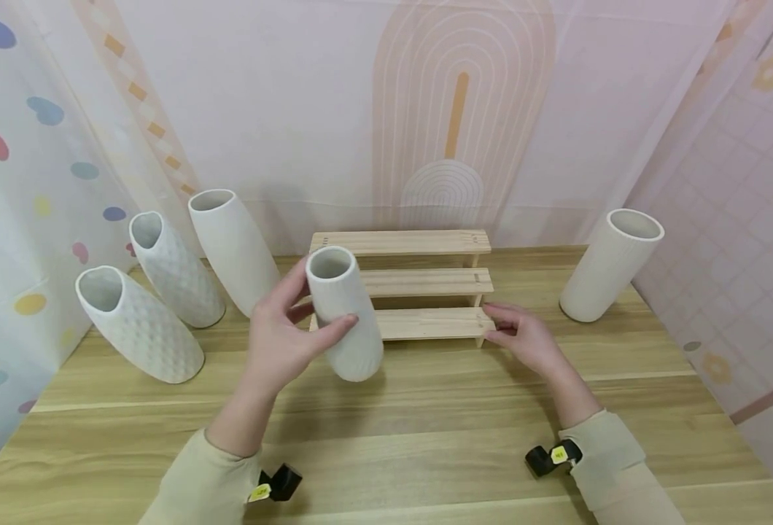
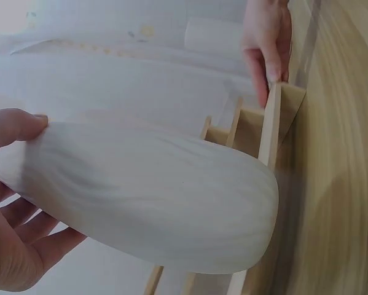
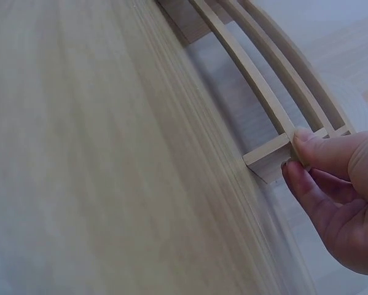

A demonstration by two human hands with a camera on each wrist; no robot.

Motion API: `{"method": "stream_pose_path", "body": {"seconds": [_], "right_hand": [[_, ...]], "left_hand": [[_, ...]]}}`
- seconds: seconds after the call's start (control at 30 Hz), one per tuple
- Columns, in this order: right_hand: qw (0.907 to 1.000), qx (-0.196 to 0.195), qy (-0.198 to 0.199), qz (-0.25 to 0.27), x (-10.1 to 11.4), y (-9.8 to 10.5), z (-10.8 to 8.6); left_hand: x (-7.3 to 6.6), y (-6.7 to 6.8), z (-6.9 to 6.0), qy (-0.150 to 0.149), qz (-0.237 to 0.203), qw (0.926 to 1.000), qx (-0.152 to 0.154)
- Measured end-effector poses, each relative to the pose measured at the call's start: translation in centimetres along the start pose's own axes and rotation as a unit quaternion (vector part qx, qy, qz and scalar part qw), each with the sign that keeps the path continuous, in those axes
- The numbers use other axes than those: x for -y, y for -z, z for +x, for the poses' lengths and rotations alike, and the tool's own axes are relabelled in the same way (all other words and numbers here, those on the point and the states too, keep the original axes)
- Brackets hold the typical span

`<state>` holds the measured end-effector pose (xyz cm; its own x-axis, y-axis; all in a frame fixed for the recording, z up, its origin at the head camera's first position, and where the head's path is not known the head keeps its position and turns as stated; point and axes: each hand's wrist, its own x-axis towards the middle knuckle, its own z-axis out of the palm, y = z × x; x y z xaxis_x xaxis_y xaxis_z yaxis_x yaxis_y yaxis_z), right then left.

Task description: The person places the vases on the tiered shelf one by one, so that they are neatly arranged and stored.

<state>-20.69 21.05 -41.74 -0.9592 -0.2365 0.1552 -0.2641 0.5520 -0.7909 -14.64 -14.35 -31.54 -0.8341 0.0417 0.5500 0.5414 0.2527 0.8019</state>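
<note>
My left hand [image 1: 288, 317] grips a white ribbed vase [image 1: 347, 321], thumb on the near side and fingers around the back. The vase is held up off the table, slightly tilted, in front of a three-step wooden display stand [image 1: 426, 324]. In the left wrist view the vase [image 2: 165, 190] covers part of the stand, its base towards the right. My right hand [image 1: 524, 337] pinches the right end of the stand's lowest step. From the right wrist view, the thumb lies on the plank end of the stand [image 3: 266, 153] with the fingers curled below.
Two dimpled white vases [image 1: 140, 324] [image 1: 176, 270] and a taller smooth vase [image 1: 235, 248] stand at the left on the wooden table [image 1: 426, 437]. Another white vase [image 1: 610, 266] stands at the right. A patterned curtain [image 1: 262, 109] hangs behind.
</note>
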Motion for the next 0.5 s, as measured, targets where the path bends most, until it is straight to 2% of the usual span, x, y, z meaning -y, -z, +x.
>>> {"method": "stream_pose_path", "body": {"seconds": [0.2,0.5], "right_hand": [[1.0,-0.001,0.003,0.001,-0.1,0.0,0.0],[1.0,-0.002,0.008,0.004,0.0,-0.1,0.0]], "left_hand": [[0.5,-3.1,0.1,-0.002,-0.016,0.9996,0.024],[0.3,-6.9,0.9,-0.042,-0.036,0.9963,0.066]]}}
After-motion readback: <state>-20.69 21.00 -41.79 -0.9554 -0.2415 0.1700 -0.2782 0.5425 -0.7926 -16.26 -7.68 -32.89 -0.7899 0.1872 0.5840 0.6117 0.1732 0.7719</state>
